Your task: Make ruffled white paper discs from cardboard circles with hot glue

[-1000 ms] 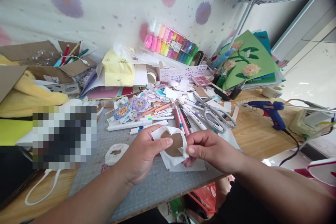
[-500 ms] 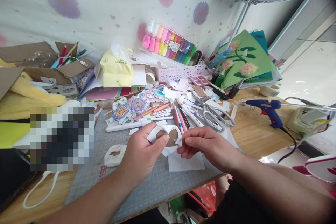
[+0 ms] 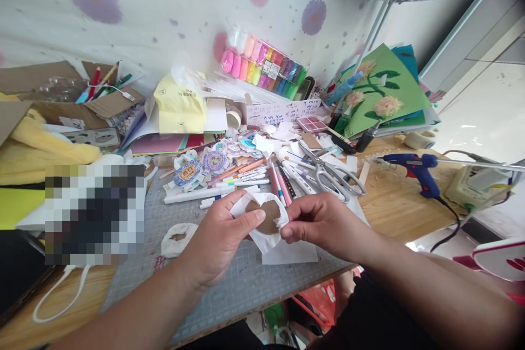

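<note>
My left hand grips a brown cardboard disc with white paper wrapped over its edges, thumb on the cardboard face. My right hand pinches the paper's edge at the disc's right side between thumb and fingers. Beneath the hands, a white paper square lies on the grey cutting mat. Left of my left hand rests another white-wrapped piece, its brown middle showing through a gap.
Markers, scissors and paper cut-outs crowd the table behind my hands. A blue glue gun lies at right, its cord hanging down. Colourful clay packs lean at the back. A white cable loops at left.
My right fingers have closed in against the disc's right edge, folding the paper there. More of the cardboard face shows as a point. The view has shifted slightly.
</note>
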Demonstrator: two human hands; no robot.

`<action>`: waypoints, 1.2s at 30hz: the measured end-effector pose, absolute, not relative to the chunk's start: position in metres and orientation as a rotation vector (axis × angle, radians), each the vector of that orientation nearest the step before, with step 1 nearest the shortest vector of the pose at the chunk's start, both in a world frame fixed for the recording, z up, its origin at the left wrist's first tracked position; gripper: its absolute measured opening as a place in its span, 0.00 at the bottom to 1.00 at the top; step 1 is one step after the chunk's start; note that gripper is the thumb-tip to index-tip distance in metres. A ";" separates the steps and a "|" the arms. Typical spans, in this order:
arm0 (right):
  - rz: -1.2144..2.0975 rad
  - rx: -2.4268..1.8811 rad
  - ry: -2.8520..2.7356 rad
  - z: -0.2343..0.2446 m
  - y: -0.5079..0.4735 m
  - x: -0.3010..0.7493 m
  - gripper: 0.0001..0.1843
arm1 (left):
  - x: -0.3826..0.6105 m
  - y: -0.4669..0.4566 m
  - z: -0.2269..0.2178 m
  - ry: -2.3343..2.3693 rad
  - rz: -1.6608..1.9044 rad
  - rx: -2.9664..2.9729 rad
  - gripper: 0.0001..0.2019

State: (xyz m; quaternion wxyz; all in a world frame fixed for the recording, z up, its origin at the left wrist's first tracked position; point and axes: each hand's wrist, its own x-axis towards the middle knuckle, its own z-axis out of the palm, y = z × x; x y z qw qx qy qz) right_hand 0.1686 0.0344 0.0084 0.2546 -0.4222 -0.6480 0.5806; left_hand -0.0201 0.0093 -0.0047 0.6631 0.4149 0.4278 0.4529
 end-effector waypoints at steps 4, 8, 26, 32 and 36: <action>1.735 -1.132 -1.561 0.008 0.032 0.162 0.16 | -0.021 0.010 -0.004 0.952 1.027 0.919 0.08; 1.808 -1.135 -1.414 0.000 0.031 0.155 0.18 | -0.020 0.011 -0.005 1.002 1.045 0.924 0.11; 1.755 -0.905 -1.367 -0.012 0.041 0.156 0.19 | -0.015 0.011 -0.005 0.844 1.104 0.717 0.09; 1.507 -1.011 -1.478 -0.018 0.036 0.146 0.16 | -0.011 0.009 -0.006 0.860 1.136 0.698 0.08; 1.480 -1.044 -1.491 -0.018 0.038 0.147 0.16 | -0.012 0.011 -0.010 0.979 1.132 0.746 0.10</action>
